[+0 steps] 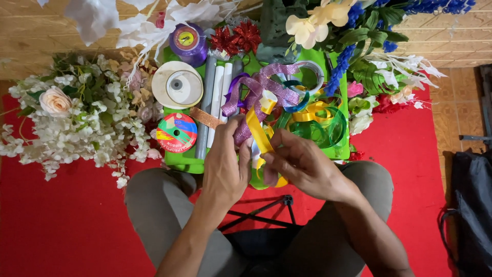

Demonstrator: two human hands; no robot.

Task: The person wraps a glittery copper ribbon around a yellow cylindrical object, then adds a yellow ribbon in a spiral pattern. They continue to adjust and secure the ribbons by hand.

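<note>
My left hand and my right hand meet over the near edge of a green tray. Both pinch a yellow ribbon that rises between them, with a green loop showing under the fingers. A glittery purple ribbon curls just beyond the yellow one and reaches down to my left fingers. Loose yellow, green and blue ribbon coils lie in the tray to the right. My knees frame the tray's near side.
Spools sit on the tray's left: white, purple, multicoloured, beside rolled grey and white tubes. Red bows lie behind. White artificial flowers fill the left, more blooms the right. A red cloth covers the floor; a black bag stands right.
</note>
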